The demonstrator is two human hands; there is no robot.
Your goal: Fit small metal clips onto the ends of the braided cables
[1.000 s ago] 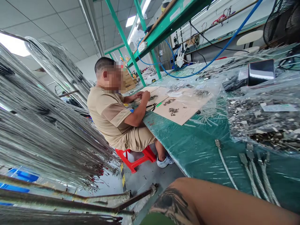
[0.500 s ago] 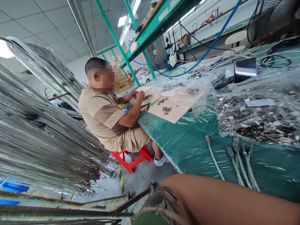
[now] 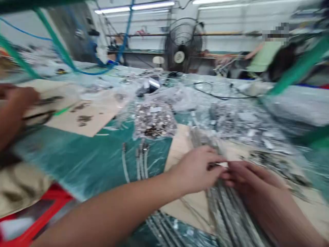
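Both my hands meet above a thick bundle of grey braided cables (image 3: 226, 212) that lies across a pale board (image 3: 177, 144). My left hand (image 3: 199, 168) is closed, its fingers pinched round a small metal piece (image 3: 223, 165). Against it, my right hand (image 3: 246, 176) has its fingertips pressed together at the other side of that piece. Motion blur hides the piece's exact shape. To the left of my left hand, several cables with metal ends (image 3: 142, 154) lie on the green table cover.
A clear bag of metal parts (image 3: 154, 118) lies behind my left hand. More bagged parts (image 3: 246, 123) and loose pieces (image 3: 277, 164) are at the right. A co-worker's hand (image 3: 23, 97) is at the far left, beside a board with small parts (image 3: 102, 116). A fan (image 3: 181, 48) stands behind.
The view has swung right, from the seated co-worker to the table in front of me. Both my hands are now in view; before, only an arm showed at the bottom.
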